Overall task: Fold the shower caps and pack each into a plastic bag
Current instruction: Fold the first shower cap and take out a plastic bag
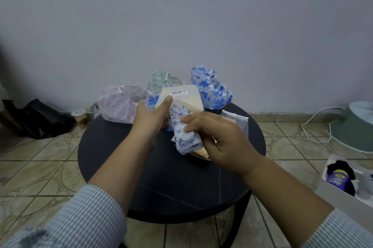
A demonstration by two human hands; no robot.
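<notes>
Above the round black counter [161,187], the right hand [226,142] grips a folded purple-print shower cap [184,138], its tip inside the plastic bag [181,98] that the left hand [151,116] pinches.

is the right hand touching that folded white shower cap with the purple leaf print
Touching. The head view shows the right hand with its fingers curled round the folded white shower cap with purple leaf print, no gap between them.

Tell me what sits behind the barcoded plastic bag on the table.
Behind the plastic bag sit a green-print cap and a blue-flowered cap; their lower parts are hidden by it.
</notes>
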